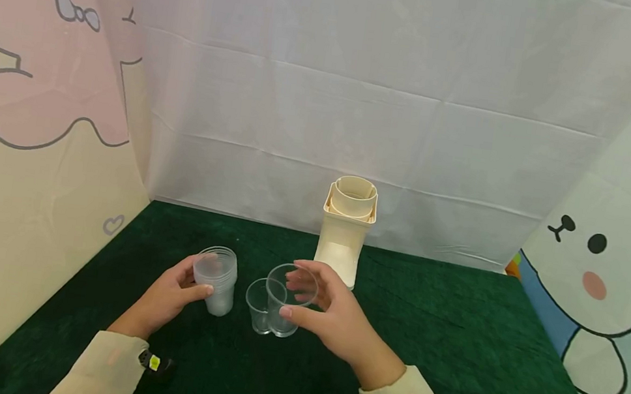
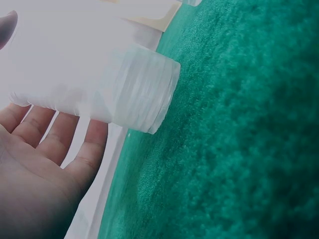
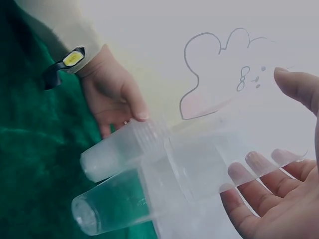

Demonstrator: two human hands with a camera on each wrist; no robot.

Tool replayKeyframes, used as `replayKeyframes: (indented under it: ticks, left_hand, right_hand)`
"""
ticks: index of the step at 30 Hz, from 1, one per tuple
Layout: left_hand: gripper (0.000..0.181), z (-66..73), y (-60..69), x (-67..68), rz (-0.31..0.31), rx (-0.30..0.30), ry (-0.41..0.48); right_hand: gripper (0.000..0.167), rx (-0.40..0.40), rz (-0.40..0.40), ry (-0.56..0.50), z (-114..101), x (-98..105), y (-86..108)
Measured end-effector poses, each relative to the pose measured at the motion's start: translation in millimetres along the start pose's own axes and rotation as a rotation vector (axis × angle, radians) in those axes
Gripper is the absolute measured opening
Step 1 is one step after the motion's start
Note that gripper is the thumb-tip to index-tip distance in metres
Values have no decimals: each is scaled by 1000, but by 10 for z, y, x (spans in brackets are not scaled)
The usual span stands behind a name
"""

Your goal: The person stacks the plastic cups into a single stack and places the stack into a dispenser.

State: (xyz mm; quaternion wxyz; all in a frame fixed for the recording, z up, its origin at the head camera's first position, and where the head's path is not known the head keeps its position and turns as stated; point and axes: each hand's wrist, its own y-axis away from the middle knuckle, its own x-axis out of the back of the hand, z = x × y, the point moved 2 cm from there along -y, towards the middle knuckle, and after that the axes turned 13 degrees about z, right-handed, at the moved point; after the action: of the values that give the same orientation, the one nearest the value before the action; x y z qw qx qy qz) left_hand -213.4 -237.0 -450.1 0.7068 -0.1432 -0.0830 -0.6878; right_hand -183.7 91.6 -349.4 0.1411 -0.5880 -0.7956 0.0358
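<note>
In the head view my left hand (image 1: pixel 164 297) grips a stack of clear plastic cups (image 1: pixel 215 277), thumb on the near side. The left wrist view has this hand's fingers (image 2: pixel 89 149) under the stack (image 2: pixel 144 89). To its right, my right hand (image 1: pixel 339 315) holds a single clear cup (image 1: pixel 293 286) between thumb and fingers, mouth up. That cup overlaps another clear cup (image 1: pixel 258 302) on its left; whether they touch I cannot tell. In the right wrist view the fingers (image 3: pixel 264 189) lie along the cup's lower side, beyond a clear cup (image 3: pixel 112 206) and the stack (image 3: pixel 119 149).
A cream-coloured holder (image 1: pixel 342 240) with a round opening on top stands behind my right hand, near the back edge of the green cloth-covered table (image 1: pixel 451 345). White cloth (image 1: pixel 303 103) hangs behind it, with cartoon-printed cloth at both sides.
</note>
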Motion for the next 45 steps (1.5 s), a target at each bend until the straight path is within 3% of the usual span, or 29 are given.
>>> replayKeyframes:
  ticks: [22,45]
  left_hand:
    - [67,13,-7,-16,8,-7,9]
    - [68,9,6,-30,10,12,9]
  right_hand:
    - [67,-1,-29,47,-175,-351,-439]
    - [69,-21,13,51,20,-511,-660]
